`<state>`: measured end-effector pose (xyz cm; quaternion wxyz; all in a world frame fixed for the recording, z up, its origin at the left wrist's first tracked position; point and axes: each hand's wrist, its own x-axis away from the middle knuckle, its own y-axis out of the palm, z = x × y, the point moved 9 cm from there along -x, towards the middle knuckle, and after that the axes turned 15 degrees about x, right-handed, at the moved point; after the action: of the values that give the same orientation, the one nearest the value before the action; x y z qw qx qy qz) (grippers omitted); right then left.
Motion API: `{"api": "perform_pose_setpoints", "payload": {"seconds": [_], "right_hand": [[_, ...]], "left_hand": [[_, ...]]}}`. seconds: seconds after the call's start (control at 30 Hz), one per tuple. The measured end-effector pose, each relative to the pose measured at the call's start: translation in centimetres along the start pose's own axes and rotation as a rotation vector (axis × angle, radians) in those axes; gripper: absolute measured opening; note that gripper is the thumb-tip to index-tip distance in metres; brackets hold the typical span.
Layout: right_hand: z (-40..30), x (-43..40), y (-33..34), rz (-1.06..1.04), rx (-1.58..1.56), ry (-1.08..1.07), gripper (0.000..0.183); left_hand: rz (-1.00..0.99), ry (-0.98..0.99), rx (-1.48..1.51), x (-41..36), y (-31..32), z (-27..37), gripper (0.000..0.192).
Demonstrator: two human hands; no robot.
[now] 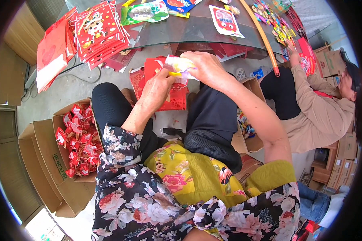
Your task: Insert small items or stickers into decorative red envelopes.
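In front of my knees, both hands pinch a small translucent plastic packet (179,64) with something yellow in it. My left hand (157,87) grips its lower left part by a yellow strip. On the upper right side, the fingers of my right hand (206,67) are closed on the packet. Right below and behind my hands is a red paper bag (178,101), between my knees; my left hand overlaps it, and I cannot tell whether they touch. The fingers hide part of the packet.
A glass table (193,33) bears stacked red gift bags (98,33), a green snack pouch (144,12) and a white-red pouch (226,21). An orange stick (261,36) juts over its edge. A carton (58,168) with red-wrapped items (81,138) stands left. A co-worker (316,111) sits right.
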<state>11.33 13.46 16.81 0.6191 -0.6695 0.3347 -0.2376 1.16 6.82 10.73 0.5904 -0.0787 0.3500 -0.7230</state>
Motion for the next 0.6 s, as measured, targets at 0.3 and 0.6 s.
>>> {"api": "perform_pose_setpoints", "payload": {"seconds": [0.3, 0.6], "right_hand": [[-0.3, -1.2, 2.5, -0.125, 0.123, -0.035, 0.033], [-1.1, -2.9, 8.0, -0.251, -0.022, -0.04, 0.025]], "left_hand": [[0.095, 0.033, -0.097, 0.2, -0.7, 0.1, 0.01], [0.018, 0.12, -0.001, 0.2, 0.6, 2.0, 0.024]]}}
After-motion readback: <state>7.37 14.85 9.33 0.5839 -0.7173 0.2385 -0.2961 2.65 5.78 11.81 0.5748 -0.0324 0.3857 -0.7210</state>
